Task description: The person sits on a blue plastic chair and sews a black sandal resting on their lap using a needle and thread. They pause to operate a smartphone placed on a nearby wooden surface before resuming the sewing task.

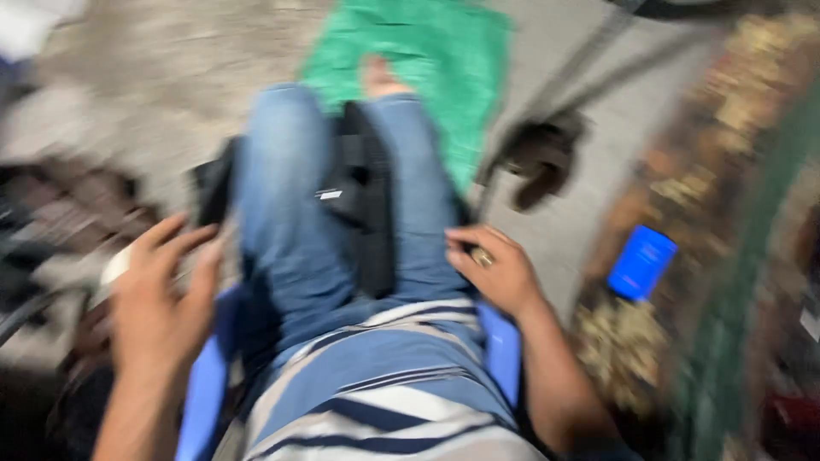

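— What's on the floor (pixel 171 51)?
— A green cloth (pixel 427 60) at twelve o'clock, a dark, blurred object (pixel 538 158) at two.
— And right?
— A patterned rug (pixel 709 171), a blue card (pixel 641 262) on it at three.

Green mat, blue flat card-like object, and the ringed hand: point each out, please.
green mat (pixel 427 51), head view, on its middle above the foot.
blue flat object (pixel 642 261), head view, on its face.
right hand (pixel 494 269), head view, on its back, beside the ring.
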